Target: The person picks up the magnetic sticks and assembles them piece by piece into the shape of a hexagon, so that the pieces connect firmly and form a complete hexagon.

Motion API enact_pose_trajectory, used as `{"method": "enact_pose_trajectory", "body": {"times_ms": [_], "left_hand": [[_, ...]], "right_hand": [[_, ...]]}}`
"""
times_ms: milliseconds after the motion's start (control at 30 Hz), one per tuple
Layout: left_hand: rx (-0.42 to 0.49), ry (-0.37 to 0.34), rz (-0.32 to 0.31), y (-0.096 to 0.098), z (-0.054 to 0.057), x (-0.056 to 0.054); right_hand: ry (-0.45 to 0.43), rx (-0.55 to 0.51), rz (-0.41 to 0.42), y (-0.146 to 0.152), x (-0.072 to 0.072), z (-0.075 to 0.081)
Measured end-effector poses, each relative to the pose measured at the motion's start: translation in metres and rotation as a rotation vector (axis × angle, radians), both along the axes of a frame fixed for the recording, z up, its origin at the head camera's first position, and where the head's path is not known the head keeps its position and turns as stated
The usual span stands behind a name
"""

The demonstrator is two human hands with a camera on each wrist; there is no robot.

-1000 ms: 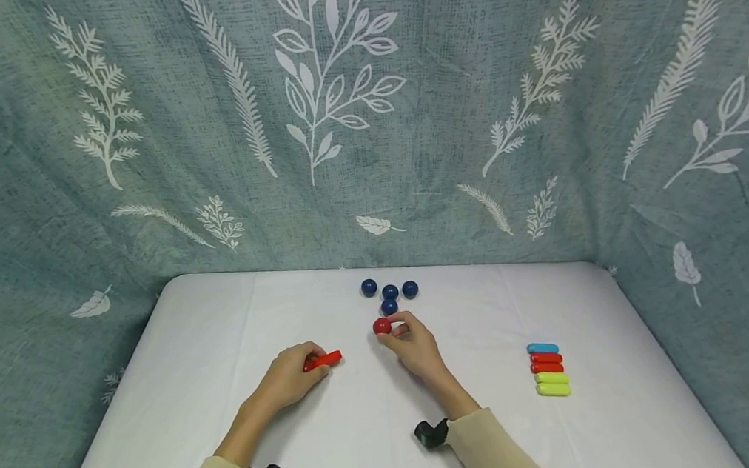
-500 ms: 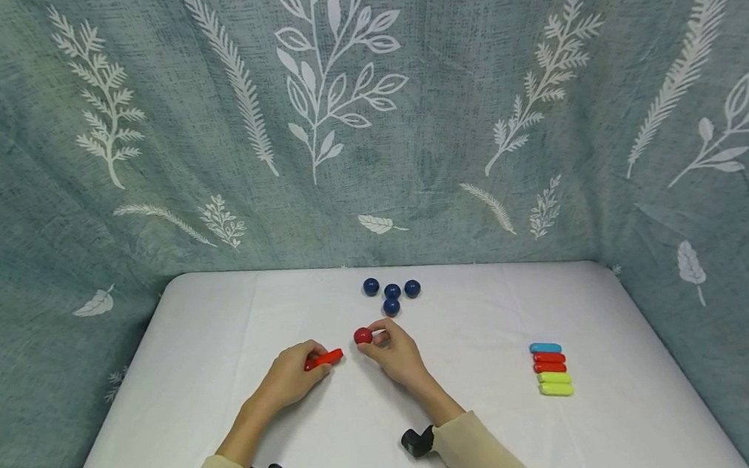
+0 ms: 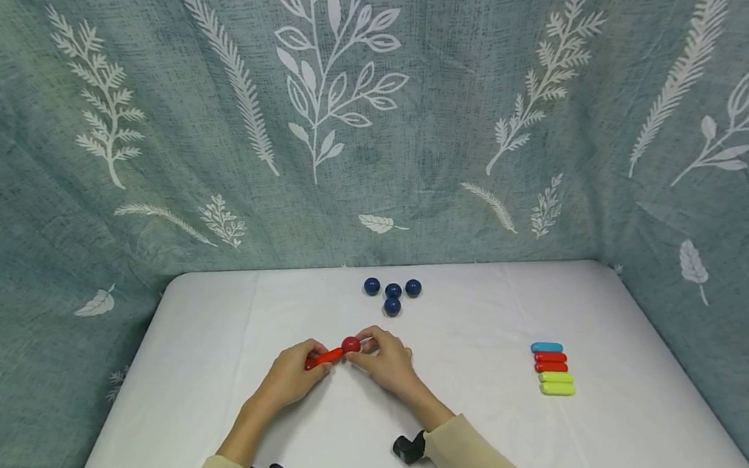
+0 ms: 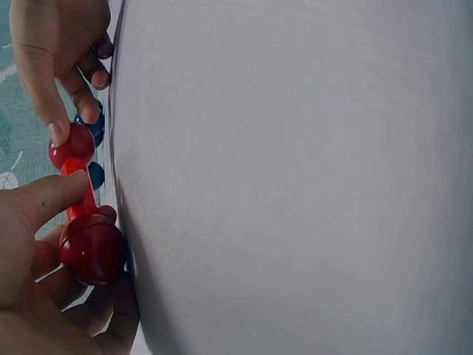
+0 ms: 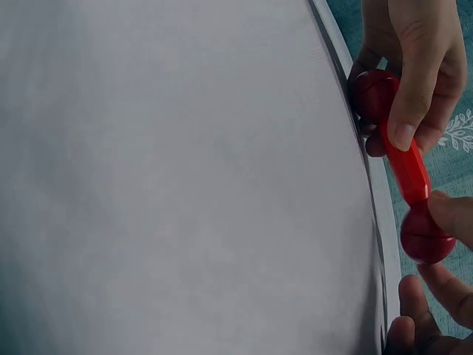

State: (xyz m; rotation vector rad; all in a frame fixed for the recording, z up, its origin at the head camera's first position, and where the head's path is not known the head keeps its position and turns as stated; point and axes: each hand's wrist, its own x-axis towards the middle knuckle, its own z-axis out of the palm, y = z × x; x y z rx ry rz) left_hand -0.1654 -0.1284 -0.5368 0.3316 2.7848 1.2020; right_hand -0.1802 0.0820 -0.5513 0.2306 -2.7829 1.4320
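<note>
My left hand point(image 3: 292, 375) grips a bright red rod point(image 3: 329, 357) between thumb and fingers, over the middle of the white table. In the left wrist view, a dark red ball point(image 4: 92, 250) sits at the rod's near end, within the left hand's fingers. My right hand point(image 3: 388, 360) pinches a second red ball point(image 3: 351, 344) between thumb and fingertips. That ball touches the rod's other end in both wrist views, in line with it. Whether the rod enters the ball cannot be made out.
Several dark blue balls point(image 3: 392, 306) lie grouped beyond the hands, toward the table's back edge. On the right, a blue rod point(image 3: 548, 347), two red rods point(image 3: 550, 357) and two yellow-green rods point(image 3: 557, 389) lie stacked side by side. A patterned green cloth point(image 3: 266, 221) hangs behind the table point(image 3: 208, 315).
My right hand has carried its red ball left and slightly nearer, from beside the blue balls to the free end of the red rod. The left hand has stayed almost still.
</note>
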Motion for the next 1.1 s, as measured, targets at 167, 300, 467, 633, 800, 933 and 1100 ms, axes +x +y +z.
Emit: {"method": "enact_pose_trajectory", "body": {"times_ms": [167, 300, 467, 633, 800, 933, 1100], "left_hand": [[-0.010, 0.004, -0.008, 0.001, 0.002, 0.001], [-0.034, 0.020, -0.018, 0.003, 0.004, 0.000], [-0.068, 0.053, -0.062, 0.010, 0.006, -0.005], [-0.109, 0.090, -0.089, 0.019, 0.007, -0.010], [-0.112, 0.082, -0.081, 0.022, 0.009, -0.012], [-0.097, 0.063, -0.069, 0.022, 0.008, -0.011], [-0.089, 0.042, -0.059, 0.021, 0.006, -0.012]], "right_hand": [[0.001, 0.015, 0.009, -0.003, 0.000, -0.001], [0.011, 0.014, 0.007, -0.003, 0.000, -0.001], [0.017, 0.012, 0.008, -0.006, 0.001, -0.001], [0.026, 0.010, 0.008, -0.007, 0.003, 0.000], [0.020, 0.028, 0.020, -0.006, 0.003, 0.003], [-0.002, 0.017, 0.042, 0.001, 0.003, 0.006], [-0.043, -0.035, 0.061, 0.016, 0.005, 0.010]]}}
